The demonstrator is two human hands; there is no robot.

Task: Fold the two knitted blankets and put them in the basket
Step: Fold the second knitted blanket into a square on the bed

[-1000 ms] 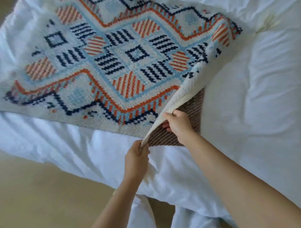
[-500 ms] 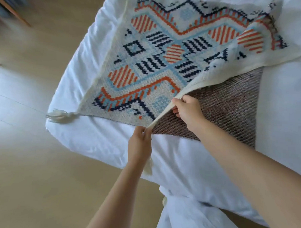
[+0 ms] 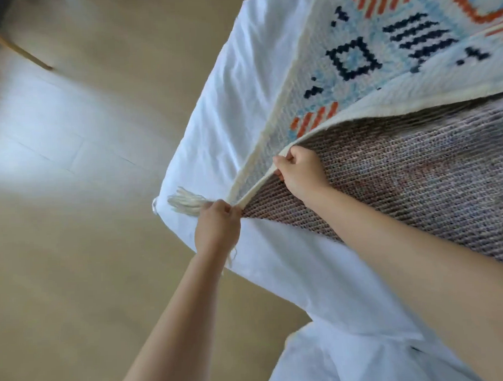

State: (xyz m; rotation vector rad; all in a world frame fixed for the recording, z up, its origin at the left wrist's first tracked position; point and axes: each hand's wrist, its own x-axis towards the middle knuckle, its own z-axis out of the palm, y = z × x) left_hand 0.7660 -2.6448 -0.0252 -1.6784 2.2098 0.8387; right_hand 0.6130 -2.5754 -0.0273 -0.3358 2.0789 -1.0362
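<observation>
Bedsheet (image 3: pixel 241 105) white, floor (image 3: pixel 75 253) tan, left hand (image 3: pixel 216 228) and right hand (image 3: pixel 301 171) grips clamped on patterned blanket (image 3: pixel 382 57) edge, brown blanket (image 3: pixel 415 170) beneath

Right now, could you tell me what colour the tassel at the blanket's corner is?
The tassel is cream, clearest in the head view.

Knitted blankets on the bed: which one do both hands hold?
The cream blanket with orange and navy pattern; the left hand and right hand grip its edge. The brown ribbed blanket lies underneath.
</observation>
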